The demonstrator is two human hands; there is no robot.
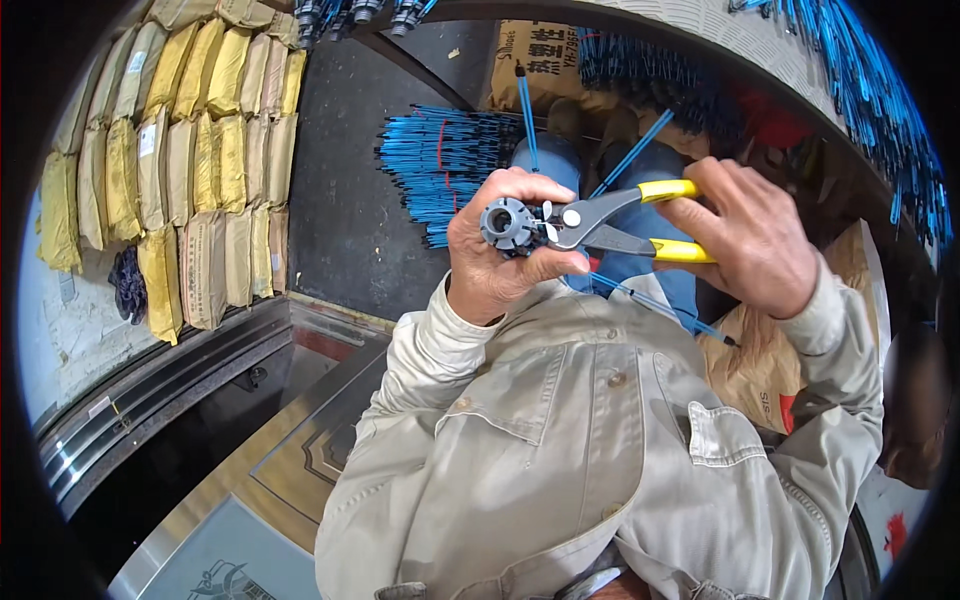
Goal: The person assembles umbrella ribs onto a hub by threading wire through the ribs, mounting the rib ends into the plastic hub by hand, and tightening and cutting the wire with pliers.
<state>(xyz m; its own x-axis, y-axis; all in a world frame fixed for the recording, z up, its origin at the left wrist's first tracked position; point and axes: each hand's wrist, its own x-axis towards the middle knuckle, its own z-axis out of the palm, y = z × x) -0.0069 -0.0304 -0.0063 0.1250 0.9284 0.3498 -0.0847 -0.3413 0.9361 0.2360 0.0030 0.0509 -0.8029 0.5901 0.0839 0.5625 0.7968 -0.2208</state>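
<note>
In my left hand [505,240] I hold a dark grey round plastic fitting [509,228] with a slotted rim and a central hole; its open end faces up. My right hand [745,238] is closed around the yellow handles of a pair of pliers [600,215]. The handles are spread, and the jaws are at the fitting's right side, where small whitish pieces show; what they grip is too small to tell. Thin blue rods with black ends, one upper rod [528,120] and one lower rod [665,308] among them, stick out around my hands; where they join is hidden.
A bundle of blue rods [445,170] with red ties lies on the dark floor ahead. More blue rods [880,95] hang over the bench edge at right. Stacked paper sacks [180,160] stand at left. A brown paper sack [755,350] is beside my right arm.
</note>
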